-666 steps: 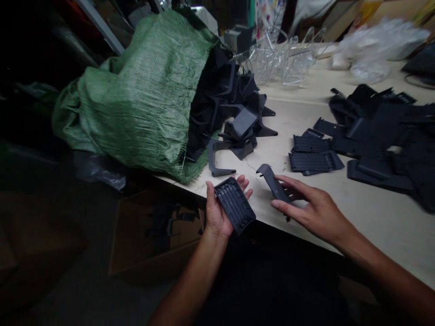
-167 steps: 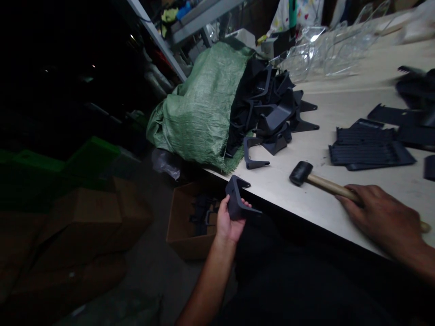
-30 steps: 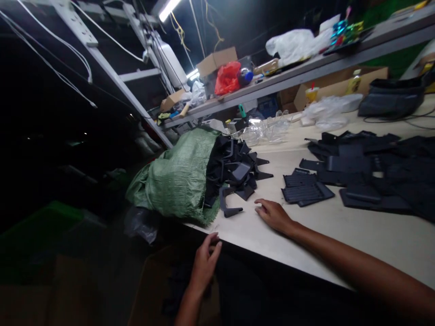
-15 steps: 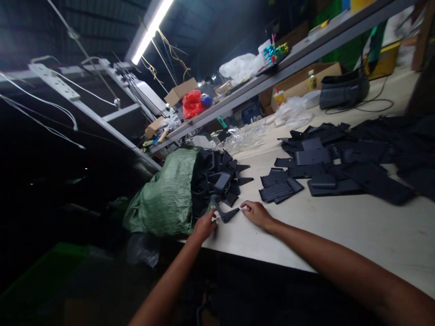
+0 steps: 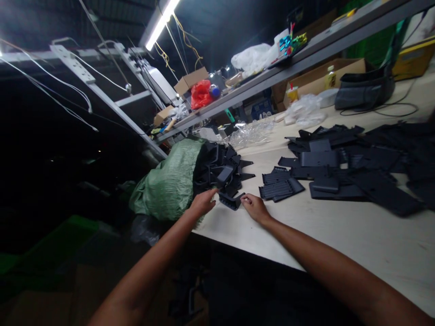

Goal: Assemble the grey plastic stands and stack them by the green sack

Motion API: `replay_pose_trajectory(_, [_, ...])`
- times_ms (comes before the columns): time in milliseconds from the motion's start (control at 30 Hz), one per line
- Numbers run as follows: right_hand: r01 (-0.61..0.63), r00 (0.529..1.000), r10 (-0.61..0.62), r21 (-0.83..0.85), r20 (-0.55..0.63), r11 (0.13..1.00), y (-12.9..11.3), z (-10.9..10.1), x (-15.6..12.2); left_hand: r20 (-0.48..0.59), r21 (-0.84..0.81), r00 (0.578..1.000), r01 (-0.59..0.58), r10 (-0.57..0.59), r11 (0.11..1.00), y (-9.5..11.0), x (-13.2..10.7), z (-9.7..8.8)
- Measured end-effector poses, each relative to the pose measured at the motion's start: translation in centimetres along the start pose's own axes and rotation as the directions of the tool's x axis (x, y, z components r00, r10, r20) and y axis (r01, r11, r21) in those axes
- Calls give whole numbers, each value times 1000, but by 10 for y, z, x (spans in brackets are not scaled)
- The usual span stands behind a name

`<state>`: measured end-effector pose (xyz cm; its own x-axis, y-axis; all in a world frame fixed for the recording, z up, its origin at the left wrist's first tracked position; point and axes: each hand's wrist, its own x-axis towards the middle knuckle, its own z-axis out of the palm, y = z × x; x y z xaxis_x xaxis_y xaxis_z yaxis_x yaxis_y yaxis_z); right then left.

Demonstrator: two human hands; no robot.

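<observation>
A black plastic bracket (image 5: 231,200) lies on the pale table (image 5: 326,231) at the mouth of a green woven sack (image 5: 166,183). My left hand (image 5: 203,202) reaches to the bracket's left end with its fingers stretched out, just touching it. My right hand (image 5: 254,207) rests on the table at the bracket's right end, with thumb and forefinger pinched on its tip. More black brackets (image 5: 220,168) spill out of the sack right behind.
A stack of ribbed black plates (image 5: 280,188) lies right of the hands, and a wide heap of black parts (image 5: 360,158) beyond. Clear plastic pieces (image 5: 251,132) sit at the back. A cluttered metal shelf (image 5: 272,72) runs overhead. The floor to the left is dark.
My left hand has risen from below the table edge to the bracket. My right hand has slid left onto the bracket's tip, and the bracket has shifted slightly between the hands.
</observation>
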<state>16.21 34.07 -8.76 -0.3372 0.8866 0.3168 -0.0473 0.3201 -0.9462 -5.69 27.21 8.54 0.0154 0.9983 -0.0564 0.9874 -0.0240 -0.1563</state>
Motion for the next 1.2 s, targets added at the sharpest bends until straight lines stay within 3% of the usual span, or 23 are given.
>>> replay_pose_trajectory(133, [-7, 1000, 7, 14, -15, 1000, 4, -1, 4, 64, 58, 997, -52, 49, 997, 10, 16, -6])
replay_pose_trajectory(267, [-23, 999, 24, 36, -23, 999, 7, -2, 5, 125, 86, 987, -111, 99, 990, 26, 31, 0])
replay_pose_trajectory(467, [-37, 999, 39, 98, -18, 994, 4, -5, 4, 219, 59, 971, -107, 92, 993, 35, 45, 6])
replay_pose_trajectory(667, [-55, 998, 57, 57, -32, 997, -2, -6, 6, 234, -193, 961, -104, 149, 976, 21, 18, -14])
replay_pose_trajectory(800, [-50, 997, 49, -27, -54, 998, -3, -6, 7, 106, -474, 986, -61, 126, 878, 1, -19, -18])
replay_pose_trajectory(867, [-35, 998, 32, -60, -59, 998, -5, -7, 6, 57, -782, 994, 103, -94, 614, -2, -43, -14])
replay_pose_trajectory(900, [-25, 998, 21, -74, -60, 997, -6, -8, 5, 93, -889, 976, 171, -197, 425, 0, -56, -11])
replay_pose_trajectory(967, [-3, 998, -3, -101, -63, 995, -10, -11, 3, 205, -975, 917, 224, -342, 14, 9, -83, -4])
replay_pose_trajectory(1033, [21, 997, -30, -135, -69, 991, -13, -14, 1, 311, -932, 836, 176, -452, -316, 22, -110, 5])
replay_pose_trajectory(1100, [49, 995, -64, -181, -75, 982, -18, -17, 1, 400, -848, 755, 89, -520, -522, 34, -134, 16])
replay_pose_trajectory(1133, [66, 994, -83, -210, -74, 976, -20, -18, 1, 430, -803, 738, 49, -521, -594, 39, -146, 22])
replay_pose_trajectory(1200, [106, 990, -128, -275, -65, 956, -28, -22, 2, 458, -717, 749, -8, -479, -698, 45, -167, 33])
